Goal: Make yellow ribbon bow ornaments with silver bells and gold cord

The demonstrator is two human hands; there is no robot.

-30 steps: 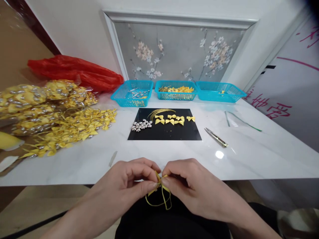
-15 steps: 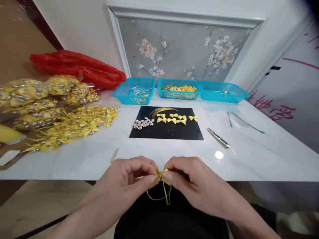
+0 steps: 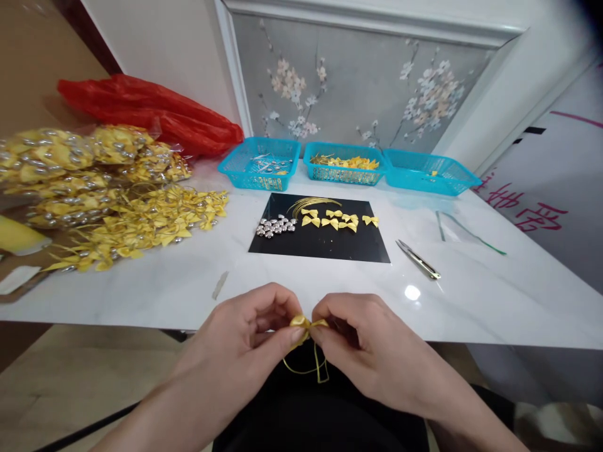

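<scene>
The yellow bow [image 3: 298, 321] looks like satin cloth, softly shiny. The white table [image 3: 179, 298] is glossy. At the black sheet's [image 3: 306, 245] left edge, beads [image 3: 277, 226] shine like polished metal; along the table's back edge, baskets [image 3: 426, 186] look plastic.

Crumpled red plastic bag [image 3: 151, 113] at back edge of worktop [image 3: 475, 307], left side. Framed blossom panel [image 3: 348, 81] upright behind back edge. Green-edged clear plastic bag [image 3: 453, 230] near right edge. Grey strip [image 3: 220, 285] near front edge. Pink handwriting [image 3: 549, 216] beyond right edge.

bright, soft light; white glare spot [image 3: 412, 292] on tabletop [image 3: 490, 307]; upper right corner dark.
</scene>
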